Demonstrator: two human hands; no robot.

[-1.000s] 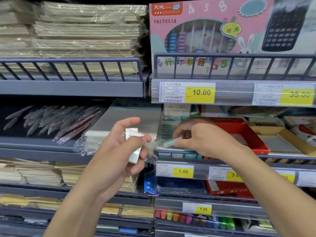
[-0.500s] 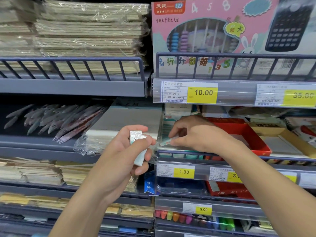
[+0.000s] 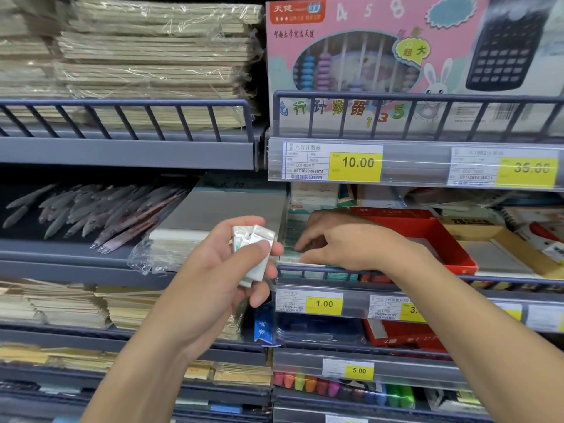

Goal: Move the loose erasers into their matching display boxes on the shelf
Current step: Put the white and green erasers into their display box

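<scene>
My left hand (image 3: 213, 270) grips a small stack of white, plastic-wrapped erasers (image 3: 253, 248) in front of the shelf, thumb on top. My right hand (image 3: 351, 239) reaches into the pale green-and-white eraser display box (image 3: 297, 224) on the middle shelf. Its thumb and fingertips curl down and pinch an eraser at the box's front edge. That eraser is mostly hidden under the fingers. More erasers lie in rows in the box behind the hand.
A red cardboard tray (image 3: 442, 236) and a tan box (image 3: 512, 248) sit right of the eraser box. A low rail (image 3: 308, 268) fronts the shelf above the 1.00 price tag (image 3: 324, 303). Pens (image 3: 91, 215) and a wrapped white pack (image 3: 195, 239) lie to the left.
My right hand has sunk lower into the display box, and the teal eraser seen between its fingers is now covered. My left hand has stayed in place with its erasers.
</scene>
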